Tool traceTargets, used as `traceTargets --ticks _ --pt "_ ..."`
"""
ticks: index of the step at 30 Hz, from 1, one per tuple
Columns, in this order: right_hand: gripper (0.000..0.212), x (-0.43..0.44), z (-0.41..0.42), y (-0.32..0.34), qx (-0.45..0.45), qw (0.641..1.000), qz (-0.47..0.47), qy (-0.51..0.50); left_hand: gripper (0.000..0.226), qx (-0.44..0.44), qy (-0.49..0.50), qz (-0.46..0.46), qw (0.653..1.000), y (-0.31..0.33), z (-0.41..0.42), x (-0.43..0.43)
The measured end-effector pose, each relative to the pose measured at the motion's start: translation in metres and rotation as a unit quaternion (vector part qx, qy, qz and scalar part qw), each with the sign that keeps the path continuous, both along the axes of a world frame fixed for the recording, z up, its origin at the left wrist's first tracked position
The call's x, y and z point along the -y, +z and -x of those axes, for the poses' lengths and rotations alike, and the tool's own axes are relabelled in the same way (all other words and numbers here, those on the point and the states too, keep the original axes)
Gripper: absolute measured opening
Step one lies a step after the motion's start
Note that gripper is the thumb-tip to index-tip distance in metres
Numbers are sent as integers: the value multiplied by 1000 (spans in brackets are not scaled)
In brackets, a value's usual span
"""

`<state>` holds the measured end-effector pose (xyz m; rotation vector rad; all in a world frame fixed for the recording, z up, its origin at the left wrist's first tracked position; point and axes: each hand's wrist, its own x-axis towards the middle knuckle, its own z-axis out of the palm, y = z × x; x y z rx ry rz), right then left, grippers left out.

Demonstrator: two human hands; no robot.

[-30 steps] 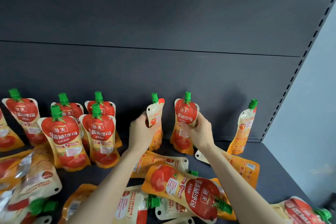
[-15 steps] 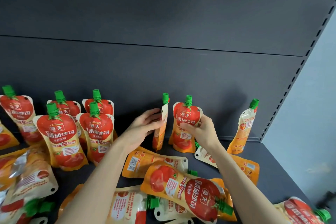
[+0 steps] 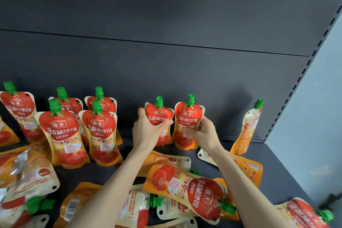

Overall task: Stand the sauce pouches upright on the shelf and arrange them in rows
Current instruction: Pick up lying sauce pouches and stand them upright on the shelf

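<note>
Left hand curls round an upright sauce pouch near the dark back panel; right hand pinches the neighbouring pouch just beside it; both glossy, red-fronted, green-capped; standing pouches at left; flat pouches strewn over the matte grey shelf

glossy plastic pouches on matt metal shelf.

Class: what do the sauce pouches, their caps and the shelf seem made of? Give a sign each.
Sauce pouches: likely flexible plastic film, glossy; it creases and glints. Caps: green moulded plastic, ribbed. Shelf: probably painted metal, matt grey, slotted upright.
</note>
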<state>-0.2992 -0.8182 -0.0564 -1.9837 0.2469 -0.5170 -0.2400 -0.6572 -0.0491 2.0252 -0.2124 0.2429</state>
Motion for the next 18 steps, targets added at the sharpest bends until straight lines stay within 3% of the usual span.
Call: traceTargets --ticks 8,18 --pt "55 3 0 -3 -24 999 46 11 56 -26 -62 -56 996 -18 -11 -15" --pt "51 9 2 2 -52 997 47 36 62 -41 -84 -80 992 -14 -17 -23"
